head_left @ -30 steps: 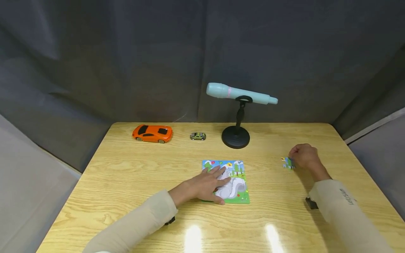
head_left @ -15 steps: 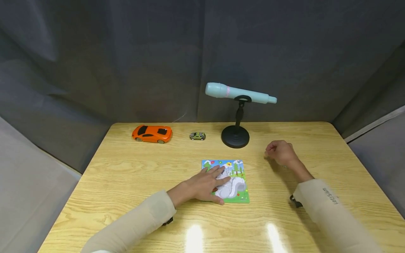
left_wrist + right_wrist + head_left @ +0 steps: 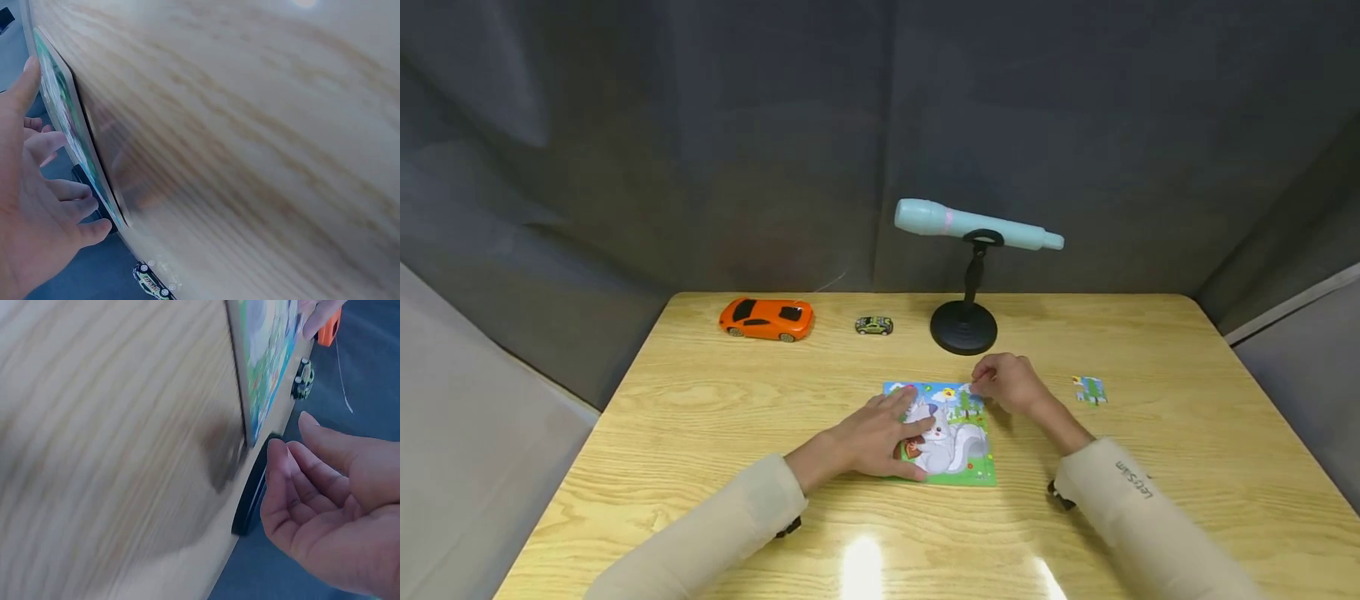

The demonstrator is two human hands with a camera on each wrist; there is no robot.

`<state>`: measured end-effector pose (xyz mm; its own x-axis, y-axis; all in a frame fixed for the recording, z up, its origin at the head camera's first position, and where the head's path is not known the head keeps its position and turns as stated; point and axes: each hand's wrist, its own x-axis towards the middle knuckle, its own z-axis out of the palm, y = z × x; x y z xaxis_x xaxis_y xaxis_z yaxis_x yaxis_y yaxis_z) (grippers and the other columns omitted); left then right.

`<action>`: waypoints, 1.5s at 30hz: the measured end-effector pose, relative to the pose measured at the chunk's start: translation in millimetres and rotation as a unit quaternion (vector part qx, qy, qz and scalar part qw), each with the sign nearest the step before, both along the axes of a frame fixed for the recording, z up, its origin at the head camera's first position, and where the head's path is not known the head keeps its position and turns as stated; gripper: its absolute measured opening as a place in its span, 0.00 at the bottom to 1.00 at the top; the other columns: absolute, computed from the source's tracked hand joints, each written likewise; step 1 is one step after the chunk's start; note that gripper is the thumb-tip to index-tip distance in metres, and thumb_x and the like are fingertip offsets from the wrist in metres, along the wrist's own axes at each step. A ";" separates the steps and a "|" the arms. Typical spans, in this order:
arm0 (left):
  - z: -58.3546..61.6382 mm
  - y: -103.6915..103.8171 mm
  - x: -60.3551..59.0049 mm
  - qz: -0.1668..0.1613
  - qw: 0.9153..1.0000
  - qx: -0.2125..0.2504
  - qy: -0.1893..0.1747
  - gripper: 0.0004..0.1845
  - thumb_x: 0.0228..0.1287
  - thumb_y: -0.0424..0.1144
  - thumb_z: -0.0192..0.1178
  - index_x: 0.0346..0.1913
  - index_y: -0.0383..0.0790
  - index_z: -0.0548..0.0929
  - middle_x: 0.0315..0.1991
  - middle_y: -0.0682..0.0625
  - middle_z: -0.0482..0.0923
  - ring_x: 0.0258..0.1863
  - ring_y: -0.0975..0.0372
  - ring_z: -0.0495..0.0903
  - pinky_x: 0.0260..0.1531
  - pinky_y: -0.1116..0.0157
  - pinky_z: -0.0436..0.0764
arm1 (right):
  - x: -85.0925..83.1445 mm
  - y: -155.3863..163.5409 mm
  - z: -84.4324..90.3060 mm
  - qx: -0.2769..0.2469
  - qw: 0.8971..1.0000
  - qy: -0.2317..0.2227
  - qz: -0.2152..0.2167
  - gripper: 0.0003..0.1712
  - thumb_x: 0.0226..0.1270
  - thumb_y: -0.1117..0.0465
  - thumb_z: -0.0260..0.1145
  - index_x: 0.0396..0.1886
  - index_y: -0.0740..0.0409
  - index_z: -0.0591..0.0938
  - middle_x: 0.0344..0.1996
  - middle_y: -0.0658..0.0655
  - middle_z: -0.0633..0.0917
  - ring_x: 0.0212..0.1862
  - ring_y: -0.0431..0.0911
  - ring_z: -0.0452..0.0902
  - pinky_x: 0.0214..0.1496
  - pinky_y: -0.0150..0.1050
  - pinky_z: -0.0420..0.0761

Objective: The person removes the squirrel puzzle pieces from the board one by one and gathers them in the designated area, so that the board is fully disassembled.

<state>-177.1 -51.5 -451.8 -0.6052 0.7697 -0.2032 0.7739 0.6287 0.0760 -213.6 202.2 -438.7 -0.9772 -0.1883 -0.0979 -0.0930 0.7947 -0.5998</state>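
The colourful square squirrel jigsaw board (image 3: 947, 433) lies mid-table under the flat, straight-fingered left hand (image 3: 872, 437). The right hand (image 3: 1007, 383), fingers loosely curled, sits at the board's far right corner; whether it pinches anything I cannot tell. 1 loose blue-green puzzle piece (image 3: 1090, 389) lies to its right.

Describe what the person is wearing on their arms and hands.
Both arms are covered in long, plain beige sleeves reaching the wrists; the right sleeve carries small dark lettering on the forearm. Small black devices sit at each wrist, under the cuffs. The left hand and right hand are bare, with no gloves or visible rings.
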 end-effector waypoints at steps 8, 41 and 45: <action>0.5 -0.9 0.4 0.011 1.000 -0.010 -0.010 0.42 0.58 0.73 0.47 0.73 0.59 0.58 0.75 0.35 0.45 0.75 0.47 0.48 0.69 0.49 0.59 | 4.1 -17.8 -5.9 0.003 0.999 -0.025 0.019 0.11 0.59 0.61 0.69 0.39 0.63 0.83 0.29 0.55 0.84 0.31 0.42 0.76 0.34 0.34 0.75; 4.3 -0.7 0.6 0.014 0.999 -0.049 -0.013 0.42 0.59 0.72 0.47 0.73 0.61 0.54 0.75 0.36 0.44 0.75 0.48 0.47 0.69 0.45 0.58 | 5.1 -37.4 -9.2 -0.015 0.999 -0.028 0.045 0.10 0.62 0.64 0.65 0.43 0.64 0.81 0.29 0.55 0.80 0.30 0.42 0.72 0.32 0.32 0.72; 2.9 -0.9 0.5 0.015 0.999 -0.046 -0.014 0.42 0.58 0.73 0.47 0.73 0.62 0.55 0.75 0.36 0.45 0.75 0.48 0.46 0.69 0.45 0.58 | 2.9 -36.8 -8.1 -0.022 0.999 -0.002 0.042 0.05 0.61 0.65 0.66 0.36 0.61 0.81 0.27 0.54 0.82 0.28 0.41 0.72 0.31 0.32 0.72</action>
